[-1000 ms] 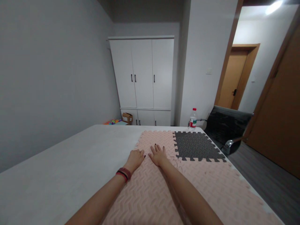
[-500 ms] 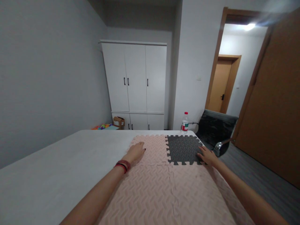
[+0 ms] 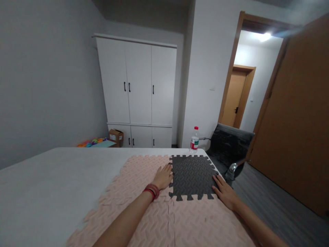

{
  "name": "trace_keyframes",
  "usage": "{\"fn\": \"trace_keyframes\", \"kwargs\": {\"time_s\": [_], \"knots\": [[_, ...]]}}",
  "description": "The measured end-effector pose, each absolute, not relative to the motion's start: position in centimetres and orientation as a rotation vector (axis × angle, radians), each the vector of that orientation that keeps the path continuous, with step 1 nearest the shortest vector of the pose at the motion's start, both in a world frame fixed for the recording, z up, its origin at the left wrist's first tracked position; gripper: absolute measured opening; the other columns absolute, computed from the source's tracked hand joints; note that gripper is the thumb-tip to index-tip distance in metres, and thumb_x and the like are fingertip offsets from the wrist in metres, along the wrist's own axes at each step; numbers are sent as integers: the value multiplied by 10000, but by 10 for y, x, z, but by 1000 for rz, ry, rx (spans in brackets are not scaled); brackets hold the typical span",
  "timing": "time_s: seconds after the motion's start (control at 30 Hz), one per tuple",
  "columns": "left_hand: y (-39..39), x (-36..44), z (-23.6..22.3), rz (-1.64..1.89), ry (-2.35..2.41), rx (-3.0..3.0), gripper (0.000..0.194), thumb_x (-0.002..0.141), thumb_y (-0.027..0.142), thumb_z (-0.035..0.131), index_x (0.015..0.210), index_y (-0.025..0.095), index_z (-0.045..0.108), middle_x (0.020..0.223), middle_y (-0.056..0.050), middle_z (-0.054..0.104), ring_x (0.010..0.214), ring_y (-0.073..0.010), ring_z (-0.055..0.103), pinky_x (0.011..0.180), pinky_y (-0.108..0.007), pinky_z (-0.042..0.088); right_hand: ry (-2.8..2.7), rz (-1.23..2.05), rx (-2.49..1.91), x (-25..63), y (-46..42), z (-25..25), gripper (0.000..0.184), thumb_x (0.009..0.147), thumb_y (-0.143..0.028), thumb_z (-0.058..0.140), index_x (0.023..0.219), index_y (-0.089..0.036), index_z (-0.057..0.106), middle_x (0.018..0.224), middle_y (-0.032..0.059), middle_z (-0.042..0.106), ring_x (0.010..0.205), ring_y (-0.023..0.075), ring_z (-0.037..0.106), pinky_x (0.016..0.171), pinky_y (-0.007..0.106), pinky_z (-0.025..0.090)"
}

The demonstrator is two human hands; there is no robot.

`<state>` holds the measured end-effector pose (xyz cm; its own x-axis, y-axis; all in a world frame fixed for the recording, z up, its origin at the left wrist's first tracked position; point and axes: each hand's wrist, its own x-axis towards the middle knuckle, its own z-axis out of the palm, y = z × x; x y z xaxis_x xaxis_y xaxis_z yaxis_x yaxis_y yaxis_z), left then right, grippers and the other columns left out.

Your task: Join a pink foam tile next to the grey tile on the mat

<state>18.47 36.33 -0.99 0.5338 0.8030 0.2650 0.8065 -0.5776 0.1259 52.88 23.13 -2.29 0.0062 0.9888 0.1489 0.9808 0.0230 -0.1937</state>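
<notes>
A dark grey foam puzzle tile (image 3: 192,176) lies joined among pink foam tiles (image 3: 144,175) on a white table (image 3: 51,181). My left hand (image 3: 162,177), with red bands at the wrist, rests flat on the pink tile at the grey tile's left edge, fingers stretched out. My right hand (image 3: 225,192) lies flat at the grey tile's near right corner, fingers spread and touching its edge. Neither hand holds anything.
A water bottle (image 3: 194,140) stands at the table's far edge. A black office chair (image 3: 228,147) sits just past the right corner. White wardrobe (image 3: 137,89), a cardboard box (image 3: 116,135) and coloured toys (image 3: 91,142) are behind; an open doorway (image 3: 246,85) is to the right.
My right hand went from the pink tile to the grey tile's right corner. My left hand shifted right to the grey tile's left edge. The view swung left.
</notes>
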Motion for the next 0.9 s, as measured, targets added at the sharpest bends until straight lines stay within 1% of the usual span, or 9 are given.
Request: {"fn": "trace_keyframes", "kwargs": {"time_s": [0.1,0.27,0.53,0.63,0.7,0.83,0.9], "knots": [[375,181,-10,-427,-1425,-2773,465,868,384,478,1288,203,394,1387,-94,372,1259,-272,358,1039,-557,272,-2056,38,-2027,529,232,-24,749,851,-631,161,1404,-134,242,1487,105,183,1367,189,99,1119,356,110],[401,194,-9,-402,-1443,-2771,450,854,383,506,1257,200,425,1350,-90,408,1204,-263,417,999,-535,338,-2055,54,-2042,529,231,-22,759,849,-634,161,1407,-124,231,1485,114,185,1366,199,106,1118,367,118],[435,231,-13,-461,-1656,-2585,446,848,393,512,1241,195,440,1344,-91,408,1206,-267,408,996,-535,334,-2039,79,-2047,526,231,-17,719,856,-608,173,1412,-155,224,1493,74,173,1368,179,93,1119,350,115],[430,234,-7,-472,-1675,-2568,440,848,391,513,1236,194,444,1338,-90,415,1200,-265,414,994,-533,338,-2015,91,-2076,523,229,-13,715,853,-607,183,1412,-163,230,1491,64,181,1366,170,110,1118,336,117],[420,236,0,-457,-1689,-2576,446,847,392,513,1241,197,440,1350,-90,401,1216,-271,395,1007,-544,315,-2017,99,-2083,522,228,-10,717,852,-605,189,1411,-157,233,1490,63,188,1366,167,113,1118,331,114],[384,229,11,-354,-1611,-2711,476,847,424,500,1261,200,424,1375,-92,379,1240,-277,371,1025,-555,280,-2043,79,-2059,522,226,-11,716,861,-584,190,1405,-122,242,1483,91,205,1365,173,120,1116,324,112],[359,217,12,-287,-1508,-2807,513,863,455,452,1300,196,380,1399,-98,359,1262,-274,353,1038,-546,263,-2042,55,-2054,523,226,-15,714,861,-582,199,1399,-116,259,1478,102,217,1362,180,138,1115,327,120]]}}
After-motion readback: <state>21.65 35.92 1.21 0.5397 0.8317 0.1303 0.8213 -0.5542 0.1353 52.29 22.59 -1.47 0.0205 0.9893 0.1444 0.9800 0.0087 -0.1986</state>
